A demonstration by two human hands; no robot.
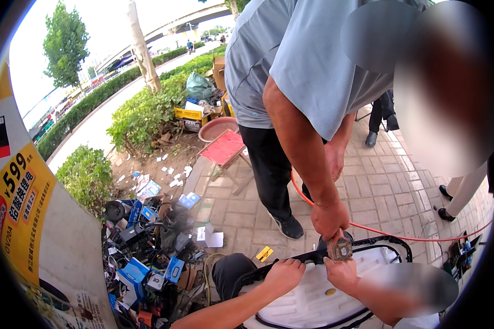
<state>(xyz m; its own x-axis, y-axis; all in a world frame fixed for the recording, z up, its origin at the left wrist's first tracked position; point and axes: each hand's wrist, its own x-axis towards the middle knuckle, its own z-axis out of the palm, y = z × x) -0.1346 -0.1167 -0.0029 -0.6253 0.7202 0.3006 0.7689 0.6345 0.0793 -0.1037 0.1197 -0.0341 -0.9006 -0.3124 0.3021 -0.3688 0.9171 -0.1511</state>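
Right up close, a blue-grey shirt [318, 71] looms in, a co-worker's hand [330, 218] gripping a tool [341, 250] over the black edging [314, 256] of a white panel [293, 302], low in view; the wearer's left hand [284, 275] clamps curled fingers on that edging, and the right hand [342, 276] sits right beside the tool, its grip too hidden to tell

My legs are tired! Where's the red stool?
In the head view, the red stool stands slightly left of centre, just below the pink basin and left of the co-worker's dark trousers.
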